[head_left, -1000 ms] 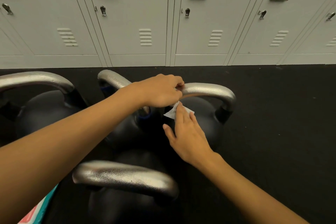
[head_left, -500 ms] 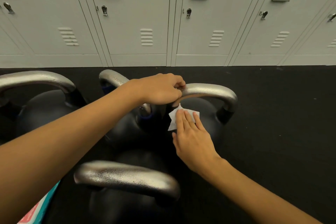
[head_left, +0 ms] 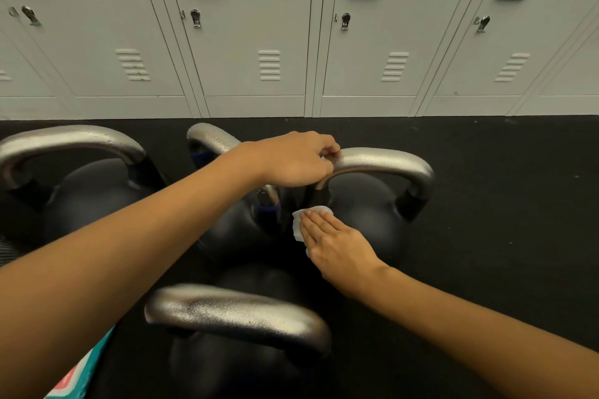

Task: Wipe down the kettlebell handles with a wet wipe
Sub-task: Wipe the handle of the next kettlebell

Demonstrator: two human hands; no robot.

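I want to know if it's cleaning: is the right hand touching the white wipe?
Touching. The head view shows the right hand with flat fingers pressing the white wet wipe against the black kettlebell.

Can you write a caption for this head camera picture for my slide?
Left hand grips a kettlebell handle while right hand presses a wet wipe on its black body.

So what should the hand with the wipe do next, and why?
Probably slide the wet wipe up onto the silver handle. The right hand presses it flat against the kettlebell's black body, below the handle, which the left hand grips.
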